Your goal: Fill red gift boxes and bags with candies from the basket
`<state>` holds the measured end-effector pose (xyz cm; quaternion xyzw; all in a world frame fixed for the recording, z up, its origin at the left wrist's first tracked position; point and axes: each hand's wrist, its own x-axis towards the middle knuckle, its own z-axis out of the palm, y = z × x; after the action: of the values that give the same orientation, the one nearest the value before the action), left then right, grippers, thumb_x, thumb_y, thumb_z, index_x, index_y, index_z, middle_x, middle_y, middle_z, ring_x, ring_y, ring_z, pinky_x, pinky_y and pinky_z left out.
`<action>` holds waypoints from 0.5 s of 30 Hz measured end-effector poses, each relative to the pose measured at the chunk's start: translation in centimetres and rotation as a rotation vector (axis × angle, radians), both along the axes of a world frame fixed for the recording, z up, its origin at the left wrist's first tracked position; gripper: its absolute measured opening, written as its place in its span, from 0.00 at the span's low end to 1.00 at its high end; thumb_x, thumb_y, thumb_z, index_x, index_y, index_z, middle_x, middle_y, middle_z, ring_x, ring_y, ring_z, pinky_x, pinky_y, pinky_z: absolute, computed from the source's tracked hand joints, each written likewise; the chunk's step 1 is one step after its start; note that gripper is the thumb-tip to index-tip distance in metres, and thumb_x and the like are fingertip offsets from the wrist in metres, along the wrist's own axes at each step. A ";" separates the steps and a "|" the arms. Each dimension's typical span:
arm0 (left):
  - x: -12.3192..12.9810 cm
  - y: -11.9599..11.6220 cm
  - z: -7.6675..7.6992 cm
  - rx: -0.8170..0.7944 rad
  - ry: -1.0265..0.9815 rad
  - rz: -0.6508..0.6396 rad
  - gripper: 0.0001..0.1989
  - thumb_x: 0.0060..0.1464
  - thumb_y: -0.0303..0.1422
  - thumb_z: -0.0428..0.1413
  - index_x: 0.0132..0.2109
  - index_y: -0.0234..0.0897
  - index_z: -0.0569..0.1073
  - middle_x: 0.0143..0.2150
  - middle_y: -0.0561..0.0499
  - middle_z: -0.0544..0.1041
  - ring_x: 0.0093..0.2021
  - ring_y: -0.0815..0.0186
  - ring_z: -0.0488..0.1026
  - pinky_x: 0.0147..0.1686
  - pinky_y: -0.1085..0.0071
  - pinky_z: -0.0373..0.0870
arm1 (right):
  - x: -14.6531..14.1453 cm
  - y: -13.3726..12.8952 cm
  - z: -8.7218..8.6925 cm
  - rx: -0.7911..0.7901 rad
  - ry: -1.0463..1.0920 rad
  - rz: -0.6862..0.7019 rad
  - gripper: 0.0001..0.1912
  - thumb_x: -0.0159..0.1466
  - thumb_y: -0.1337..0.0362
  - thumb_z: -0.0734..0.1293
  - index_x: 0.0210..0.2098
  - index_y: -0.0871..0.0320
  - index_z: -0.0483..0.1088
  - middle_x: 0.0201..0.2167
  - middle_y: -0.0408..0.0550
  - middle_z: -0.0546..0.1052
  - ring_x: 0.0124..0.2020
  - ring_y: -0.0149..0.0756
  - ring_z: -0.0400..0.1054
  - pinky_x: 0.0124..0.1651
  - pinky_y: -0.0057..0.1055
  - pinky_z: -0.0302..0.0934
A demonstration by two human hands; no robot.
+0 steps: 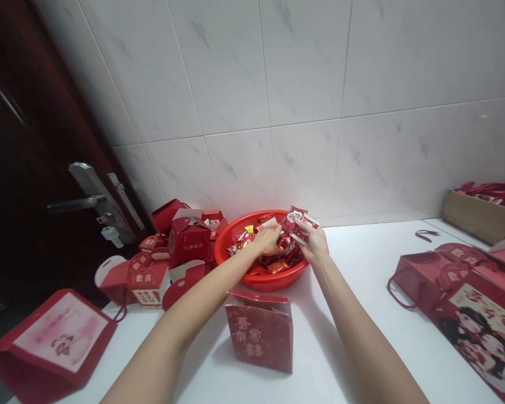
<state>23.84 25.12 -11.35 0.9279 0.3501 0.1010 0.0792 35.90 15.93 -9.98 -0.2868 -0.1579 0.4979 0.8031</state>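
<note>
My right hand (315, 240) is closed on red-and-white candy packets (293, 219), held above the right rim of a red plastic basket (221, 255). Inside the basket, my left hand (268, 241) reaches among wrapped candies (279, 266); its thumb and fingers look apart, though the tips are partly hidden by wrappers. Many of the candies are red, and one has a yellow end. In front of the basket stands a dark red paper gift bag (258, 336) with pale characters on it, its top open. Neither hand touches this bag.
Red gift boxes (189, 238) are heaped left of the basket. A larger red box (59, 342) sits front left, and red gift bags (483, 320) lie on the right. A cardboard box (463, 216) stands back right, near a dark ribbon piece (426, 234). A tiled wall (311, 163) closes off the back.
</note>
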 end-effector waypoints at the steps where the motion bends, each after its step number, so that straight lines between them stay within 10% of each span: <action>1: 0.0 0.3 -0.2 0.005 0.005 0.010 0.34 0.40 0.33 0.67 0.57 0.34 0.70 0.53 0.36 0.77 0.53 0.42 0.74 0.51 0.59 0.68 | 0.0 0.0 0.0 0.005 0.001 0.002 0.10 0.47 0.76 0.75 0.26 0.58 0.75 0.22 0.41 0.81 0.23 0.32 0.75 0.25 0.24 0.70; 8: 0.9 2.0 -1.0 0.060 0.181 -0.226 0.26 0.47 0.25 0.58 0.55 0.35 0.73 0.55 0.42 0.77 0.49 0.56 0.76 0.48 0.67 0.71 | 0.3 0.5 -0.6 0.034 0.008 -0.019 0.13 0.44 0.75 0.77 0.27 0.59 0.74 0.22 0.42 0.81 0.23 0.33 0.75 0.25 0.26 0.71; 15: 0.8 1.5 -0.3 0.098 0.354 -0.196 0.22 0.52 0.24 0.53 0.53 0.41 0.78 0.51 0.44 0.79 0.50 0.55 0.76 0.49 0.65 0.71 | 0.2 0.5 -0.6 0.040 -0.007 -0.018 0.12 0.44 0.74 0.78 0.26 0.59 0.74 0.22 0.41 0.81 0.24 0.33 0.76 0.27 0.26 0.72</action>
<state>24.64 26.62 -11.69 0.9635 0.2611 -0.0548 -0.0192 36.15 16.39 -10.55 -0.2741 -0.1681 0.4862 0.8125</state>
